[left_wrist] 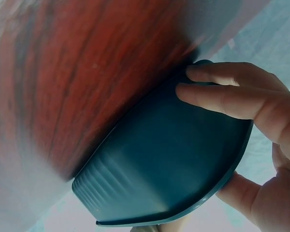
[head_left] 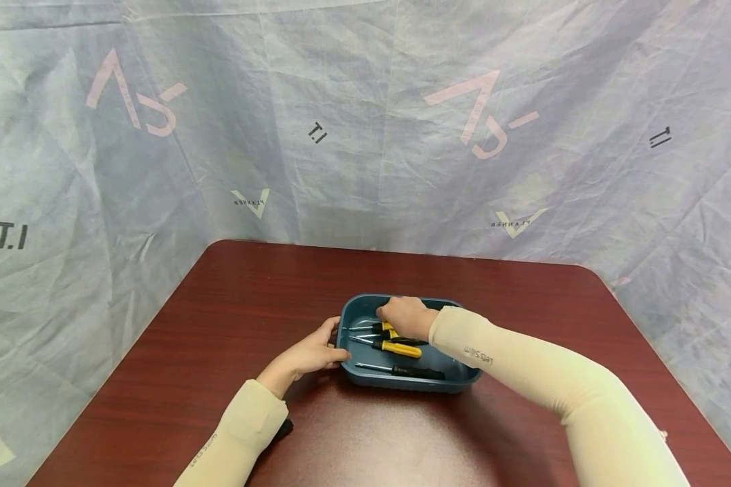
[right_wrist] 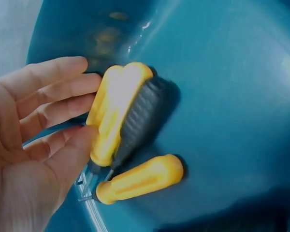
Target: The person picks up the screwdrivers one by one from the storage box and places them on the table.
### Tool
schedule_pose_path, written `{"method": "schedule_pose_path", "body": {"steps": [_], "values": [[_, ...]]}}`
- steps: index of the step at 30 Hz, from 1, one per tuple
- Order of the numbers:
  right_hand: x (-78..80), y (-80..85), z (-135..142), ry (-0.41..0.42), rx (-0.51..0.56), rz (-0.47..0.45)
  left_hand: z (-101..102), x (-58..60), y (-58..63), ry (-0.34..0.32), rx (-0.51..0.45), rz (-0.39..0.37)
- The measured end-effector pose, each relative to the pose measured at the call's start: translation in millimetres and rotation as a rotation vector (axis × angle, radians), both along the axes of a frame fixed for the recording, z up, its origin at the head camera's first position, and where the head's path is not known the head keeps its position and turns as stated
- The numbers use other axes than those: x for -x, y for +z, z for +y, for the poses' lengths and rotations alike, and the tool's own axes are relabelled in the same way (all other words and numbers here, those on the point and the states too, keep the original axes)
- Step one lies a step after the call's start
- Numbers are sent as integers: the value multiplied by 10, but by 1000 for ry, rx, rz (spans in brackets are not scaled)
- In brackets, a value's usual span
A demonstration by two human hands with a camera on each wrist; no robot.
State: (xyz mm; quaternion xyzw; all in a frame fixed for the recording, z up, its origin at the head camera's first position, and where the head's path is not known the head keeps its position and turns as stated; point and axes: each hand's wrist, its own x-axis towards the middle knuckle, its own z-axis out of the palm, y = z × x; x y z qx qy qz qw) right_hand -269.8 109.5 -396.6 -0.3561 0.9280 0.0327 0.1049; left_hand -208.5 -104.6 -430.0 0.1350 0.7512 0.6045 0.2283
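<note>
Likely for steadiness, an oblong blue plastic tub (head_left: 396,383) is gripped by the left hand (head_left: 311,350), yellow-handled screwdrivers (right_wrist: 118,108) touched by the relaxed right hand (head_left: 407,314).

Shiny plastic and woodgrain, cloth all round
So the blue-green tray (head_left: 396,385) mid-frame looks like smooth, semi-gloss plastic, ridged low on its outer wall at lower left in the left wrist view. Yellow handles (right_wrist: 140,179) are glossy plastic, the black handle (right_wrist: 145,113) beside them duller and textured, shafts (head_left: 373,368) shiny metal. Tabletop (head_left: 268,291): polished reddish wood-look, glare at bottom centre. Wrinkly matt cloth backdrop (head_left: 365,155) up top, soft knit-looking sleeve (head_left: 524,365) lower right.
</note>
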Motion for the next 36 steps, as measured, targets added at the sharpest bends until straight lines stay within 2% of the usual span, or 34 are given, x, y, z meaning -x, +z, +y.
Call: {"method": "schedule_pose_path", "body": {"steps": [4, 9, 36], "values": [[1, -45, -1, 14, -9, -25, 4, -7, -1, 0, -6, -6], [-3, -79, -5, 29, -30, -13, 6, 1, -16, -7, -12, -13], [25, -122, 13, -19, -70, -7, -3, 14, 7, -9, -5, -7]]}}
